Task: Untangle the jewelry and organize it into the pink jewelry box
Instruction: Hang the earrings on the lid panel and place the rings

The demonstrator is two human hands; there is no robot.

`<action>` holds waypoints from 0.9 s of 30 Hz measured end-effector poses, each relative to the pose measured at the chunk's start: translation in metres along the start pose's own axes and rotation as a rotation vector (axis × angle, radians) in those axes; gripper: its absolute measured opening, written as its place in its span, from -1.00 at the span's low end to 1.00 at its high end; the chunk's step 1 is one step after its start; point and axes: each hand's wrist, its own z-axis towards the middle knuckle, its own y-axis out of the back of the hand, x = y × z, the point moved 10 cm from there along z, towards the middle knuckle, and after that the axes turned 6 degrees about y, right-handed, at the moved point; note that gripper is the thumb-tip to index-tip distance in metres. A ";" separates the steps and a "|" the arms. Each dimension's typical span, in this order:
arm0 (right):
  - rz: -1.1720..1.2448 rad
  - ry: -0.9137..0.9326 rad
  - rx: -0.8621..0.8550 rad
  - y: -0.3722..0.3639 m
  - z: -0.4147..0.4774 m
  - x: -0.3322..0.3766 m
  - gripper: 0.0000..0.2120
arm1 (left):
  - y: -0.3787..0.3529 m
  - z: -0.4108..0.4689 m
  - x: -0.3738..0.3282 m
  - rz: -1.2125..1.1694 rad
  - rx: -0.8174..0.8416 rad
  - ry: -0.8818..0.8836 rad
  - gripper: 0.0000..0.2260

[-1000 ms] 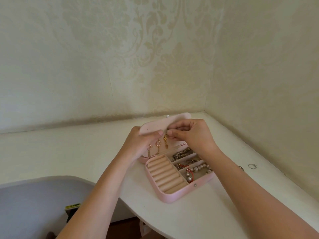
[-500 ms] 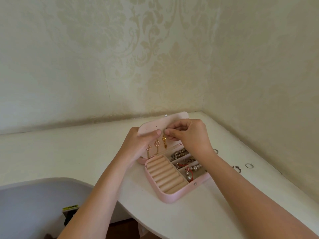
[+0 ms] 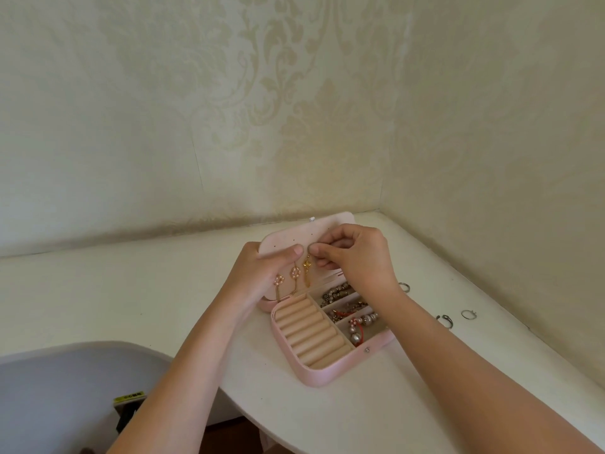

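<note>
At eight o'clock in the view, a rounded grey seat (image 3: 65, 388) sits below the edge of the white surface (image 3: 131, 283). A small yellow-labelled object (image 3: 128, 395) at its right side is too small to make out. The left hand (image 3: 262, 276) reaches in from seven o'clock and grips the left edge of the raised lid (image 3: 294, 235), its thumb laid across the lid's inner face. The lid belongs to the pink jewelry box (image 3: 327, 376), which lies open on the surface just below the middle of the view, with its snap front turned toward five o'clock. Two flower earrings (image 3: 295, 273) hang side by side on the lid just right of the left palm. At their three o'clock hangs a gold earring (image 3: 307, 265) with a fine tassel. The right hand (image 3: 357, 257), coming in from five o'clock, pinches the top of that gold earring between thumb and forefinger at the lid, its other fingers curled in. In the base, beige ring rolls (image 3: 311, 332) fill the left half. At their three o'clock, small compartments hold beaded strands (image 3: 337, 293) and pearl pieces (image 3: 365, 321) with a red cord. Three loose silver rings (image 3: 445, 320) lie on the surface at the box's three o'clock, one just beside the right wrist and two farther out. Cream patterned wallpaper (image 3: 294, 109) fills the corner behind.
</note>
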 end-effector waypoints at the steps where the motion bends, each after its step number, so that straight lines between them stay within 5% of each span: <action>1: -0.021 -0.001 -0.013 0.002 0.001 -0.001 -0.83 | -0.001 0.000 -0.001 0.010 0.003 -0.002 -0.82; 6: -0.261 -0.012 0.128 0.023 0.014 0.009 -0.78 | -0.008 -0.002 0.000 0.012 0.023 0.008 -0.71; 11: -0.819 -0.327 0.215 0.105 0.016 -0.035 -0.87 | -0.009 -0.010 0.015 -0.031 0.012 0.054 -0.82; 16: -0.890 -0.519 0.385 0.104 0.000 -0.063 -0.72 | -0.008 -0.012 0.015 -0.048 -0.016 0.045 -0.82; 23: -0.868 -0.504 0.357 0.095 0.007 -0.073 -0.85 | 0.006 -0.030 0.011 0.043 -0.221 -0.129 -0.90; 27: -1.066 -0.405 0.332 0.090 0.014 -0.071 -0.70 | 0.013 -0.040 0.021 0.146 -0.256 -0.147 -0.88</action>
